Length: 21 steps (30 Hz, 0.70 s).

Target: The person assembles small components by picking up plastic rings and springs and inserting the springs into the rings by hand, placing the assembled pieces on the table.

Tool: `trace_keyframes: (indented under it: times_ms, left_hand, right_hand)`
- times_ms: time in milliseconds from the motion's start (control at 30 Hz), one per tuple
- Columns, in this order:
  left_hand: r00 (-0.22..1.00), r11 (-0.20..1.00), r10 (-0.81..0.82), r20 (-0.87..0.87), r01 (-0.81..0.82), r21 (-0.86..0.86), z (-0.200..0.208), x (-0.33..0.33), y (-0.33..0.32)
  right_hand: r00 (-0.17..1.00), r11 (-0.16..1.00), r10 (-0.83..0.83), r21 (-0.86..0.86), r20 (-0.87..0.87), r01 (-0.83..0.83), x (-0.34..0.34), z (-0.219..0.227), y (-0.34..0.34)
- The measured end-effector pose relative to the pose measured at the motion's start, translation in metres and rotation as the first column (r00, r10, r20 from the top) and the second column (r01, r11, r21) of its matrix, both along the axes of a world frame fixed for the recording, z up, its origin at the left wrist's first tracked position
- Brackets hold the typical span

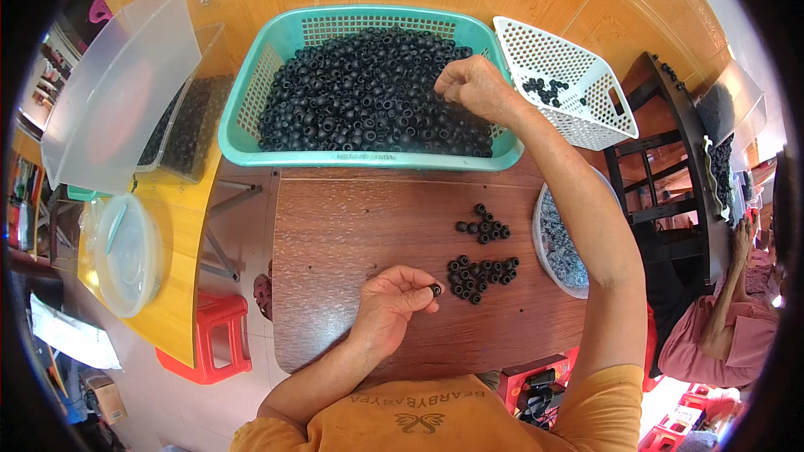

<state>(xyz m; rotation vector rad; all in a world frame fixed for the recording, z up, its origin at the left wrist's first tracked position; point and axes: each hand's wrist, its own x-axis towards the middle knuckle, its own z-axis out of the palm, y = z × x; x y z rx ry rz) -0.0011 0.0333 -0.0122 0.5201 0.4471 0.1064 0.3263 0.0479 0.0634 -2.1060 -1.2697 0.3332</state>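
Between thumb and fingers, my left hand (395,305) pinches a small black ring-shaped piece (436,290) above the brown table. Up at the right end of the teal basket (368,158), my right hand (476,88) is closed in a pinch over the pile. Whatever its fingertips hold, if anything, I cannot make out. A heap of small black round pieces with holes (360,92) fills the basket. Just right of my left hand lies a cluster of the same pieces (484,276). A smaller cluster (483,224) sits a little farther back.
A white perforated basket (599,121) with some black pieces stands at the back right. Partly behind my right forearm is a tub of bluish bits (559,243). On the yellow table (180,259) at left are a clear bin (126,92) and a round lidded container (127,259).
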Motion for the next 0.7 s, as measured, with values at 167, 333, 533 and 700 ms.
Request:
trace_keyframes:
  times_ms: [167,333,533,700]
  left_hand:
    - [1.000,1.000,0.004,0.013,-0.004,-0.004,0.000,0.001,-0.001]
    - [1.000,1.000,0.007,-0.003,-0.007,0.010,0.000,0.000,0.001]
    - [1.000,1.000,0.005,-0.002,-0.005,0.018,0.001,0.000,-0.001]
    - [1.000,1.000,-0.008,0.017,0.008,0.016,-0.003,-0.001,0.000]
  right_hand:
    - [1.000,0.999,0.003,-0.033,0.014,-0.002,0.002,0.002,0.000]
    - [0.998,0.997,0.007,-0.076,0.066,-0.002,-0.013,0.013,0.003]
    - [0.989,0.999,0.013,0.039,0.151,-0.019,-0.020,0.017,0.016]
    - [0.944,0.985,0.158,0.022,0.291,-0.172,-0.026,0.008,0.037]
